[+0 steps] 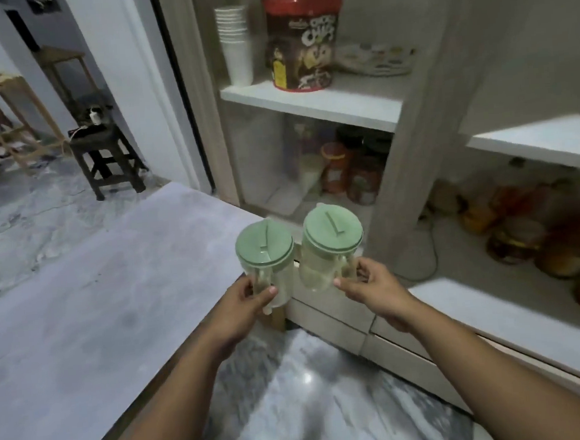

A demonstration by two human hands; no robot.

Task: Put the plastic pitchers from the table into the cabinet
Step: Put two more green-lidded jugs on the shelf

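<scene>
Pitchers, two of them, both off the table and up in the air right in front of the cabinet. The left hand (252, 296) is curled around the handle of the left pitcher (267, 259), thumb pressed across the front of the grip; the right hand (368, 283) pinches the handle of the right pitcher (328, 248) between thumb and curled fingers. The two clear bodies hang just beside each other, nearly touching, green lids up.

Progress call: the pickup looks done, since the grey table (98, 302) at nine o'clock carries no pitcher that I can see. The carry is about half over. Neither pitcher sits on a shelf yet, so the placing is all still to come.

Orientation now. Both stand close to upright, long axis running top to bottom, lid tops leaning slightly toward twelve o'clock and the cabinet. Handles face back toward six o'clock, at the person. The right lid's small spout lip points to about twelve; the left one's spout I cannot make out.

Ahead at twelve, the upper shelf (308, 105) holds a cereal tub (303, 43) and stacked cups (233, 41); the compartment below is crowded with jars (350, 171). My guess: the bare counter ledge (494, 308) at three o'clock is also a candidate.
</scene>
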